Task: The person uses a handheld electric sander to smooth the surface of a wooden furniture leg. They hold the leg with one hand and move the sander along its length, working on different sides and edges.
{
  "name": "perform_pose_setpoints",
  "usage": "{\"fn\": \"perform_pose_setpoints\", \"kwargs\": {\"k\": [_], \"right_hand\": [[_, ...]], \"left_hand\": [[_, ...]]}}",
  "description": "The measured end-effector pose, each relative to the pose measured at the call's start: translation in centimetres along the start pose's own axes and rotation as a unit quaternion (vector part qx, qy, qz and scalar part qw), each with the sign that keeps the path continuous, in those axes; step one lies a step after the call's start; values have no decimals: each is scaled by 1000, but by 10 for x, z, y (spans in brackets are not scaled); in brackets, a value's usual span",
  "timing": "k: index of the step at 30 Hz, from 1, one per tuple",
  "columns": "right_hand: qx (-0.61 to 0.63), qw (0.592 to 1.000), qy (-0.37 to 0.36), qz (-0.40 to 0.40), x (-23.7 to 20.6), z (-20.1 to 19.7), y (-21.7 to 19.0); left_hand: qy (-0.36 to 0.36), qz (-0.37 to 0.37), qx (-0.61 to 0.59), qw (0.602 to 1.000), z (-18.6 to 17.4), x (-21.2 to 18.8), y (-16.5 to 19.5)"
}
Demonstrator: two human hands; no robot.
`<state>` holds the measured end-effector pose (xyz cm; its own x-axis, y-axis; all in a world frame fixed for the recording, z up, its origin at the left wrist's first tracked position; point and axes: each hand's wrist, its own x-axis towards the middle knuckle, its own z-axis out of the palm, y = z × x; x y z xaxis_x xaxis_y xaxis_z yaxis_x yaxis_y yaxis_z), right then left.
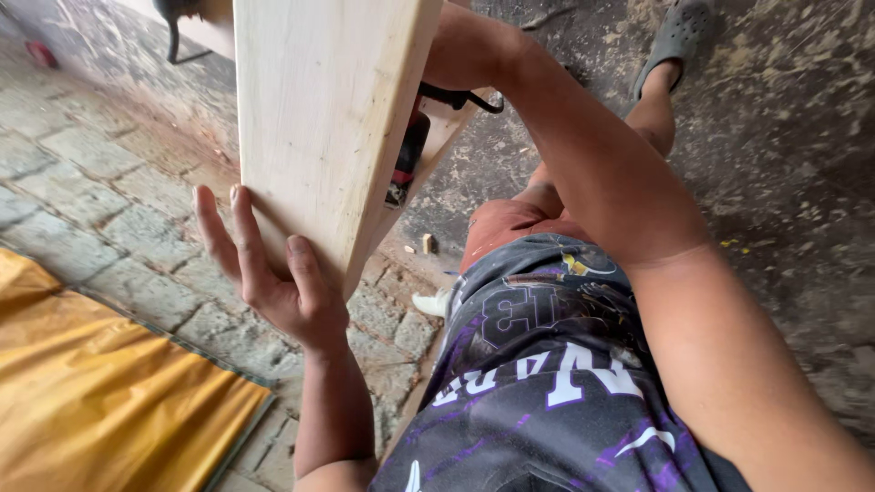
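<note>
A pale wooden board [324,109] stands on edge in front of me, tilted, with its lower corner near my knee. My left hand [273,273] clasps that lower corner, thumb on the near face and fingers stretched along the far side. My right arm reaches around the board's right edge. Only the wrist end of my right hand [453,56] shows, and its fingers are hidden behind the wood. A red and black power tool [407,159] with a black cord sits behind the board just below that hand.
A yellow tarp [91,401] lies on the cobbled paving [100,200] at lower left. To the right is a dusty concrete floor [784,155] with wood chips. My foot in a grey clog [679,36] is at the top, and a small wood offcut [427,243] lies beside my knee.
</note>
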<state>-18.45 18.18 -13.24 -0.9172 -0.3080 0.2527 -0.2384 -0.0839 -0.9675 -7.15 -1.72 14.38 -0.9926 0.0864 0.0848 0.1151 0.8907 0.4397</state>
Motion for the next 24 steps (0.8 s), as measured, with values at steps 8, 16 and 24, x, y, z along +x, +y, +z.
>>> {"fn": "perform_pose_setpoints", "kwargs": {"k": [8,16,24], "right_hand": [[83,991,-44,98,-12,-25,-3],[-19,999,-41,-8,-9,-24,-7],[-38,999,-36,-7,0,-23,-1]], "left_hand": [[7,-16,-40,999,0,10,5],[14,-6,-2,1000,-2,7,3],[10,3,-2,1000,-1,11,4]]}}
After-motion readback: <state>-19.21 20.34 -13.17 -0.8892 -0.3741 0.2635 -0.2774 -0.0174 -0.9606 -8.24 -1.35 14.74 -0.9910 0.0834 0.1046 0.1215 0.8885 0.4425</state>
